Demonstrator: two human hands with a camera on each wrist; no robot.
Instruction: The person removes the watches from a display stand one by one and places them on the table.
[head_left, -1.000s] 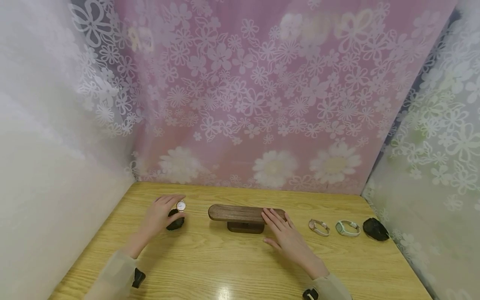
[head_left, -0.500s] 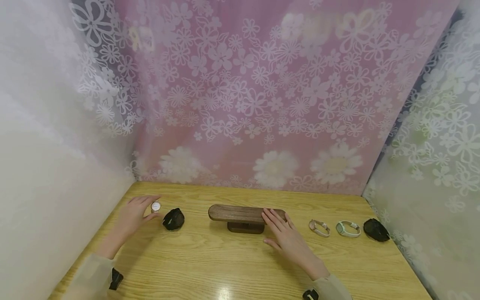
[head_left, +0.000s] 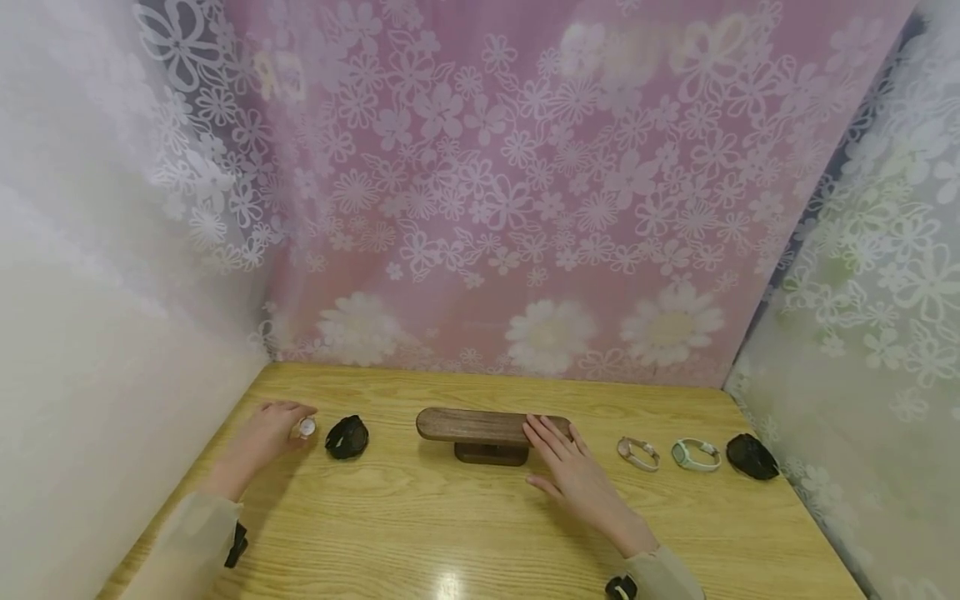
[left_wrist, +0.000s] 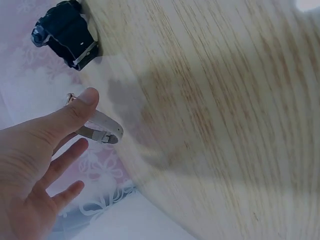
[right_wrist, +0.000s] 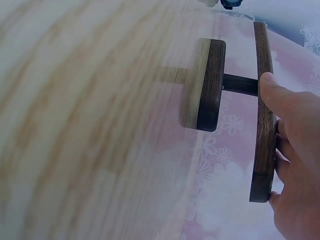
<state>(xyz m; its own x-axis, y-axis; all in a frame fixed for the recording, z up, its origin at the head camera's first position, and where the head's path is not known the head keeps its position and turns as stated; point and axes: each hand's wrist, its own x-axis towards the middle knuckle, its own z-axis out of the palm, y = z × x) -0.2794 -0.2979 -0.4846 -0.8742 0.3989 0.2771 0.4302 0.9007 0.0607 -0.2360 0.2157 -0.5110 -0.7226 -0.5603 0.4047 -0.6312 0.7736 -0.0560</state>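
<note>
My left hand (head_left: 266,433) is at the left side of the table, with a small wristwatch (head_left: 307,427) between thumb and fingers. In the left wrist view its pale strap (left_wrist: 106,122) shows beyond the thumb, and part of the watch is hidden behind the hand. A black wristwatch (head_left: 347,437) sits just to the right of this hand. My right hand (head_left: 581,483) rests with its extended fingers on the right end of a dark wooden display stand (head_left: 472,426). From the right wrist view, the thumb overlaps the bar's edge, above the stand's base (right_wrist: 212,85).
Right of the stand, a pink-beige wristwatch (head_left: 639,455), a pale green wristwatch (head_left: 696,456) and another black wristwatch (head_left: 752,457) stand in a row on the wooden table (head_left: 420,533). A flowered curtain (head_left: 487,208) hangs behind, and a white wall (head_left: 112,350) bounds the left.
My left hand has carried the small watch leftward past the black watch, then slightly down and nearer to me. The right hand and the stand stay where they were.
</note>
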